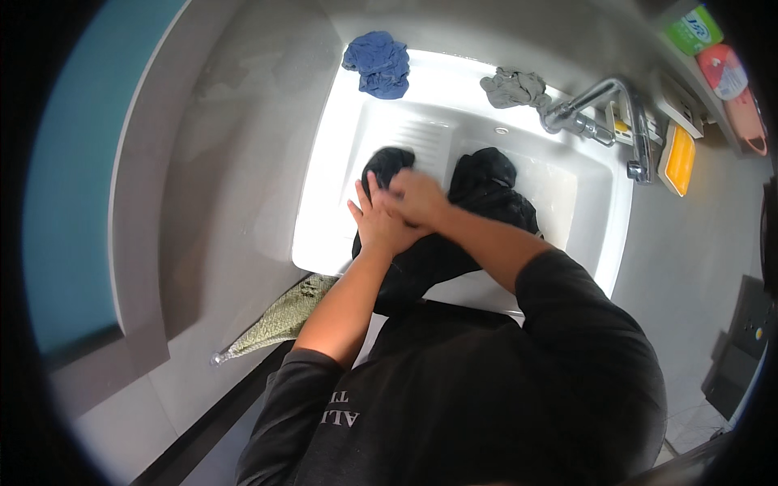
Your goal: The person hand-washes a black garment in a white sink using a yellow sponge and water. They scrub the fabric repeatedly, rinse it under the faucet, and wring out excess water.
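Note:
A black wet-looking garment (450,258) lies over the ribbed washboard side of a white laundry sink (319,182), with part bunched in the basin and part hanging over the front rim. My left hand (386,222) presses flat on the garment, its fingers spread apart. Just above and to its right, my right hand (419,197) is curled and blurred, overlapping the left at the wrist side. Whether cloth is caught in its fingers is hidden.
Crumpled blue cloth (380,64) and grey cloth (515,88) lie on the sink's back ledge. A chrome faucet (586,103) arches at the back right, beside a yellow-and-white brush or soap holder (679,159). Packages (694,30) stand on a shelf. A greenish towel (285,319) hangs at left.

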The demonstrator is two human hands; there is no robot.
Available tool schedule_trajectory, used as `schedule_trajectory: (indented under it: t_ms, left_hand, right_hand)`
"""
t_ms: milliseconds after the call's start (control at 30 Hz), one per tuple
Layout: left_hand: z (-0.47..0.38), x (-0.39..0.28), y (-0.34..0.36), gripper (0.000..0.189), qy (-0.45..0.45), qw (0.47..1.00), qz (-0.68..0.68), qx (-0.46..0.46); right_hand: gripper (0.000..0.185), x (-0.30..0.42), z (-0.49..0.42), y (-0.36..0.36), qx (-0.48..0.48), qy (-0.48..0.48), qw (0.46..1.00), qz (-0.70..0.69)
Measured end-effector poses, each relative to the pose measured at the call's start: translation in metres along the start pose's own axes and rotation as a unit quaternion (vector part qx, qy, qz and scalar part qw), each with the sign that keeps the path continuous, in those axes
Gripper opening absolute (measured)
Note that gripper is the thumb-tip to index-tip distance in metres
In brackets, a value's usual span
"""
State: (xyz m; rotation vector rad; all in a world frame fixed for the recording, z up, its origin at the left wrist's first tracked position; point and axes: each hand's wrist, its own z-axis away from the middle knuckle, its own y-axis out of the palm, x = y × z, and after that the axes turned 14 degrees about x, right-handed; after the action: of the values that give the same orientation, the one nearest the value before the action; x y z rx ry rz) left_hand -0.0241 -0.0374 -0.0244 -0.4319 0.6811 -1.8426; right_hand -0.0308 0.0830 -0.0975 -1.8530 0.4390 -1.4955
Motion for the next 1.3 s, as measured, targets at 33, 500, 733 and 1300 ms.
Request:
schedule_trajectory:
  t_ms: [33,500,733,1300]
  left_hand:
    - [-0.002,0.007,0.002,0.128,0.010,0.999,-0.037,0.033]
    - [-0.011,0.001,0.005,0.118,-0.012,0.996,0.026,-0.088]
    - [-0.016,0.001,0.008,0.119,0.034,0.986,0.067,-0.148]
    - [-0.032,0.008,0.025,0.112,0.025,0.977,-0.025,-0.209]
  right_hand:
    - [0.029,0.034,0.007,-0.012,0.172,0.035,0.984,0.028]
    - [0.019,0.012,-0.012,-0.011,0.139,-0.042,0.988,0.060]
    - [0.021,-0.049,-0.085,-0.038,-0.028,0.099,0.986,0.132]
    - [0.032,0.010,0.014,-0.005,-0.074,0.034,0.995,0.063]
